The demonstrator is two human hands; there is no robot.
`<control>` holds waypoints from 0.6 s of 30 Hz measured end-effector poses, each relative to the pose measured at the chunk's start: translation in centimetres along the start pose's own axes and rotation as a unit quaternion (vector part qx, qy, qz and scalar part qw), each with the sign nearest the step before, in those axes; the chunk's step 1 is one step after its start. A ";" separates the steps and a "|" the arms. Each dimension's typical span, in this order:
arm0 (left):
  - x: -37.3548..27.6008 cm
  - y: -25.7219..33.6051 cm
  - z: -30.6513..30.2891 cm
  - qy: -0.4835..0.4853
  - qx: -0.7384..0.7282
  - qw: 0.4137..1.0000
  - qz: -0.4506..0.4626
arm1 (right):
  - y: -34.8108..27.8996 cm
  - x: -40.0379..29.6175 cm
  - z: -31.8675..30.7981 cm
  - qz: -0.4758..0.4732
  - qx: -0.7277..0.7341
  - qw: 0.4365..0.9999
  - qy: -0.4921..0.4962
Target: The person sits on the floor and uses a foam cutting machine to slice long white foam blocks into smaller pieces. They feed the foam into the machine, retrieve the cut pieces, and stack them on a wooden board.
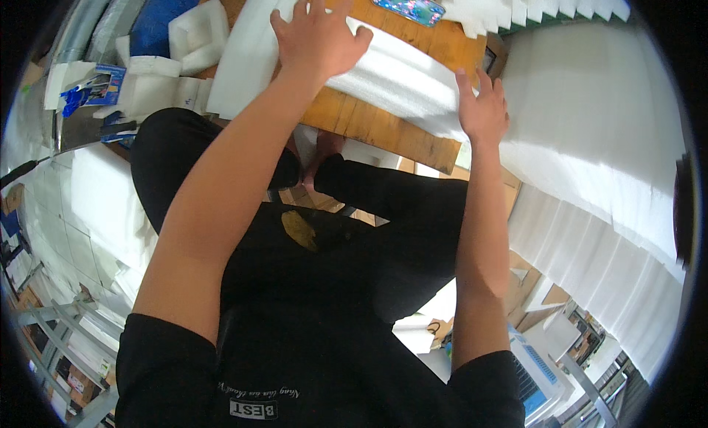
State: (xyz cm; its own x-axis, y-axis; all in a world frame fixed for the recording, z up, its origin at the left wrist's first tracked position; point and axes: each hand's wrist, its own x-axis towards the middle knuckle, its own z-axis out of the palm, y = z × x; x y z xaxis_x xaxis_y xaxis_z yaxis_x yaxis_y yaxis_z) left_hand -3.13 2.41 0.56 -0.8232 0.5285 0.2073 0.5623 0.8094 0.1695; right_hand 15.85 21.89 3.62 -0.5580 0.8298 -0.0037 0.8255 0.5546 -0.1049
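Observation:
A white foam strip (406, 76), shaped with lengthwise ridges, lies across a wooden tabletop (381, 118) in front of me. My left hand (321, 40) is spread over the strip's left end, palm down. Its fingers are apart and reach past a second white foam piece (246, 57); I cannot tell how firmly it presses. My right hand (484, 110) is at the strip's right end, thumb and fingers apart, close to or touching that end. Neither hand grips anything that I can see.
A smartphone (409, 4) with a lit, colourful screen lies at the table's far side. Notched white foam (531, 4) stands beyond it. Large white foam sheets (592, 112) rise on the right. Foam blocks (160, 90) and a blue-handled tool (76, 98) are at the left.

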 end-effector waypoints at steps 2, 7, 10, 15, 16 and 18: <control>-0.1 -0.5 0.1 -0.007 0.009 1.000 -0.005 | 0.1 -0.5 0.3 -0.004 -0.004 1.000 0.015; 1.2 0.6 -0.2 -0.022 -0.006 1.000 0.002 | 1.2 0.0 0.3 0.005 -0.013 1.000 -0.007; 0.5 -0.1 -1.4 -0.082 -0.003 0.997 -0.003 | 0.4 -0.7 0.3 -0.002 -0.008 1.000 0.009; 1.6 0.6 -2.4 -0.098 -0.001 0.995 -0.020 | 0.8 -1.2 0.4 -0.014 0.001 1.000 -0.002; 0.6 0.3 -2.4 -0.097 -0.005 0.995 -0.014 | 0.6 -1.1 0.0 -0.008 0.000 1.000 0.000; 0.6 0.0 -2.7 -0.109 -0.010 0.994 -0.007 | 0.0 -1.7 -0.3 0.005 0.000 1.000 -0.001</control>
State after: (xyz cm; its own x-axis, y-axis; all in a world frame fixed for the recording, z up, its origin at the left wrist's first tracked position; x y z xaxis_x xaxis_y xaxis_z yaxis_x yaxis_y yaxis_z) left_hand -3.36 2.03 3.30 -0.8276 0.5613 -0.0089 0.5496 0.8133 0.1909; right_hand 16.81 20.53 3.89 -0.5497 0.8353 -0.0075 0.8311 0.5460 -0.1055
